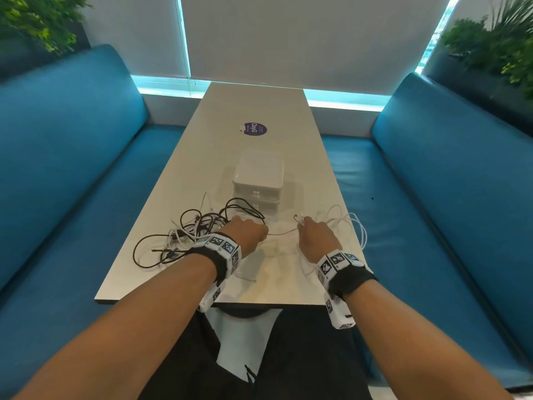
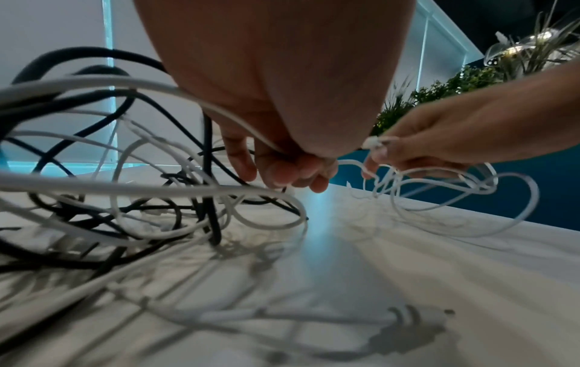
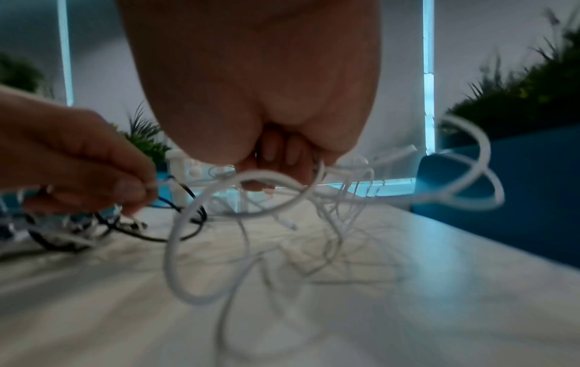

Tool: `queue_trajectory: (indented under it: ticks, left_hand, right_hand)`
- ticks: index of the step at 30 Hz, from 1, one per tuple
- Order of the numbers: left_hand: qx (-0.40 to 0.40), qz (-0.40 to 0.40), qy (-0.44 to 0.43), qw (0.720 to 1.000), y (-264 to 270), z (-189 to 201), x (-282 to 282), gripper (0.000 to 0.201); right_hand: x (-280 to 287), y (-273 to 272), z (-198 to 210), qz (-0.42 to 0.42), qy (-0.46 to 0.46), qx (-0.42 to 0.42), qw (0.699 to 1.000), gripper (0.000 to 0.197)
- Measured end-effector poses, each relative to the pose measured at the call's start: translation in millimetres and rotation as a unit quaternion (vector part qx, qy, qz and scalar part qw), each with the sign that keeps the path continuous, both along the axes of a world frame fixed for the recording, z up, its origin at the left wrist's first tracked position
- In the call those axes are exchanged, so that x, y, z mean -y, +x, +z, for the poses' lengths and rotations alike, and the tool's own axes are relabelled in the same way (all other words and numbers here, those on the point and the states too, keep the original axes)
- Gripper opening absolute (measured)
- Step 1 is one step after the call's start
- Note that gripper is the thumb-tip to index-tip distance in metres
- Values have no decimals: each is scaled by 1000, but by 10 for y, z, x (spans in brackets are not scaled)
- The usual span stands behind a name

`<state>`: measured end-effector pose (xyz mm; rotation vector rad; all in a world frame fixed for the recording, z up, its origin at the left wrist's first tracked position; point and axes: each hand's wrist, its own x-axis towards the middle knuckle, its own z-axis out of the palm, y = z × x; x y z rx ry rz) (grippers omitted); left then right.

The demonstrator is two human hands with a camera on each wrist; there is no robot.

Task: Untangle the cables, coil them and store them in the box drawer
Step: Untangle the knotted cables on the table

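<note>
Table edge: right hand pinches white cable

Both hands low, fingers curled — left, right — forearms outstretched

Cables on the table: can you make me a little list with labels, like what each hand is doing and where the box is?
left hand: pinches a white cable beside the tangle
right hand: grips loose white loops and a plug end
tangle: black and white cables mixed, lying on the table
box drawer: white, behind the hands, drawers look closed
task stage: untangling, nothing coiled yet
</note>
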<state>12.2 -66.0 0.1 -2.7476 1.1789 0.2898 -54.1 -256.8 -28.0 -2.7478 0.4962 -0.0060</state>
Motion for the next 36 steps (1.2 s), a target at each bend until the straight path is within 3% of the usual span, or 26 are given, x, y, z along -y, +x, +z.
queue_trajectory:
  ticks: [4, 9, 14, 20, 25, 29, 32, 36]
  left_hand:
    - [-8, -22, 15, 1000, -37, -8, 104, 24]
    - [-20, -2, -27, 999, -32, 14, 177, 25]
    - [-15, 11, -55, 998, 17, -11, 56, 24]
    - [-17, 14, -31, 999, 158, 20, -180, 23]
    - [-25, 20, -49, 998, 118, 41, -47, 23]
    - [-13, 25, -91, 995, 59, -21, 61, 24]
    - [-14, 32, -112, 993, 48, -69, 25, 19]
    - [-27, 24, -69, 997, 98, -67, -104, 19]
  right_hand:
    - [-135, 45, 63, 46, 11, 66, 997, 33]
    - [-372, 121, 48, 129, 47, 21, 990, 33]
    - [-344, 126, -9, 114, 33, -14, 993, 29]
    - [-13, 36, -55, -14, -57, -61, 996, 25]
    - [-258, 98, 59, 30, -42, 55, 997, 33]
    - [-465, 147, 7, 137, 22, 25, 990, 33]
    - [-461, 137, -17, 124, 35, 23, 991, 28]
    - [-215, 58, -24, 56, -42, -5, 998, 23]
